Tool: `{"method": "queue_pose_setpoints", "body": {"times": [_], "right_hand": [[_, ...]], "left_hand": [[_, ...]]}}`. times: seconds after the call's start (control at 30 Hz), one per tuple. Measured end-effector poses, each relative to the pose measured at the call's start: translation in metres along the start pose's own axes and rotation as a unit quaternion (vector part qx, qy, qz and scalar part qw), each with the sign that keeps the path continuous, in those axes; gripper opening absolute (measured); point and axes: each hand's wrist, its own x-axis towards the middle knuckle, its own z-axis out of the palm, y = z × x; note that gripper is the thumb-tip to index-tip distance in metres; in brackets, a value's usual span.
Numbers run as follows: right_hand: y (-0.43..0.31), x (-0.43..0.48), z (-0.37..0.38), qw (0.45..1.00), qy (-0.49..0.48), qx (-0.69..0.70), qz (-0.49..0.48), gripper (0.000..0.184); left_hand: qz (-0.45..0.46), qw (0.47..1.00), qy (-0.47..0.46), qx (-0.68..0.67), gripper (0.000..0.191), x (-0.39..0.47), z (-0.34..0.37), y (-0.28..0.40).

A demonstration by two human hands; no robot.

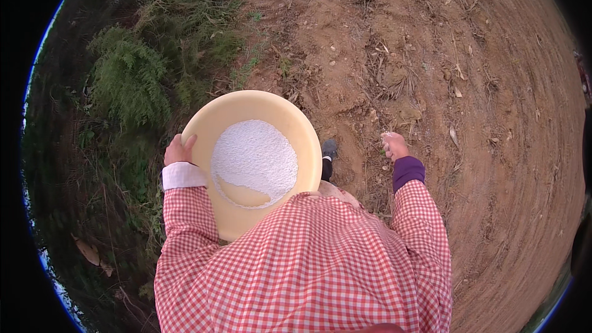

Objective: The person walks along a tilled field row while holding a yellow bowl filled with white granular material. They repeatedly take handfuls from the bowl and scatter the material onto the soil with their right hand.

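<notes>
My left hand (179, 149) grips the left rim of a round, pale yellow plastic basin (252, 101), its thumb over the edge. White granules (254, 157) cover much of the basin's bottom, with a bare patch on the side near my body. The basin's near side rests by the front of my red-and-white checked garment (314, 259). Out to the right, above the soil, my right hand (394, 145) is closed, and a few white grains show at its fingers. How much it holds inside is hidden.
Brown tilled soil (481, 148) with dry stalks and leaves spreads ahead and to the right. Feathery green weeds (132, 74) line the left side. One dark shoe (329, 148) shows just right of the basin.
</notes>
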Motion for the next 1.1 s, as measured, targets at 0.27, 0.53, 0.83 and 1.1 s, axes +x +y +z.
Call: {"method": "queue_pose_setpoints", "body": {"times": [0.27,0.53,0.83,1.1], "right_hand": [[-0.231,-0.008,0.081,0.974,0.037,0.014,-0.224,0.013],[-0.052,0.019,-0.01,0.994,0.059,0.01,0.091,0.01],[-0.067,0.058,-0.005,0.98,0.032,-0.065,0.183,0.01],[-0.334,0.117,0.107,0.971,0.013,0.081,-0.224,0.016]], "left_hand": [[-0.049,0.998,-0.009,-0.05,0.041,0.04,0.002,-0.005],[-0.068,0.996,-0.019,-0.061,0.042,0.08,0.002,0.003],[-0.093,0.994,-0.036,-0.054,0.042,0.109,0.003,0.013],[-0.132,0.991,-0.013,-0.032,0.042,0.145,-0.006,0.034]]}}
